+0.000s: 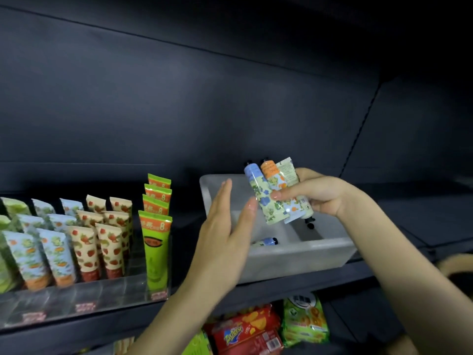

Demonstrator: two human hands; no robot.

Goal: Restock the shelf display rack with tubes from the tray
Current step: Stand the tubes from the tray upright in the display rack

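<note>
My right hand (321, 193) grips a bunch of three tubes (275, 190) above the white tray (294, 254): one with blue flowers, one orange-topped, one pale green. My left hand (225, 226) is open with straight fingers, just left of the bunch, its fingertips close to the blue-flower tube but apart from it. One small blue tube (266, 242) lies inside the tray, and a black cap (310, 225) shows under my right hand. The clear display rack (84, 301) on the left holds rows of upright tubes, with green ones (154, 242) in its rightmost lane.
The tray and rack stand on a dark shelf (281, 285) with a dark back wall. Below the shelf lie red snack packs (245, 331) and a green bag (304, 319). The rack's front slots have bare clear dividers.
</note>
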